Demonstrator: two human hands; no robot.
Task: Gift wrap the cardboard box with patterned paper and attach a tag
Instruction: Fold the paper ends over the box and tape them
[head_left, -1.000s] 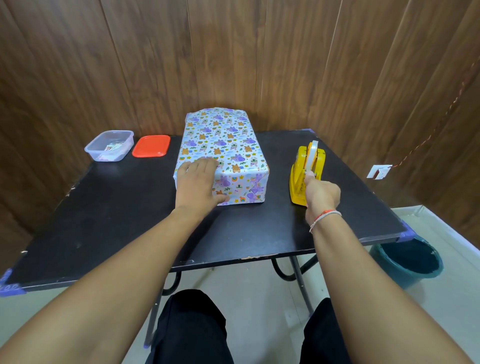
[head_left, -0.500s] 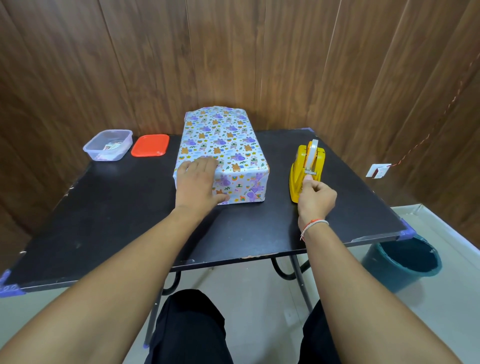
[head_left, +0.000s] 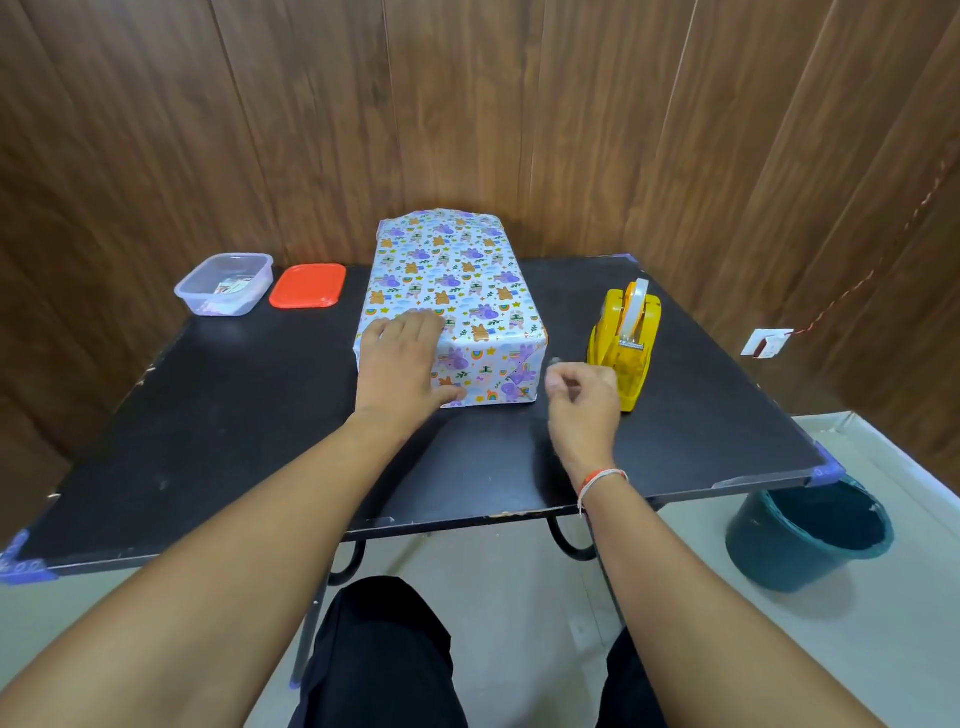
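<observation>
The box (head_left: 457, 291), covered in white paper with purple and orange animal prints, lies lengthwise in the middle of the black table (head_left: 234, 415). My left hand (head_left: 400, 358) presses flat on its near left corner, fingers straight over the top edge. My right hand (head_left: 582, 395) hovers just right of the box's near end and pinches a small clear piece of tape (head_left: 557, 362) between thumb and forefinger. The yellow tape dispenser (head_left: 626, 338) stands right behind that hand.
A clear plastic tub (head_left: 226, 283) holding small items and its red lid (head_left: 307, 286) sit at the table's far left. A dark green bucket (head_left: 810, 535) stands on the floor by the right table corner. Wooden wall panels close the far side.
My right hand has left the dispenser and moved left toward the box's near end, now pinching a torn piece of tape. My left hand has stayed pressed on the box.
</observation>
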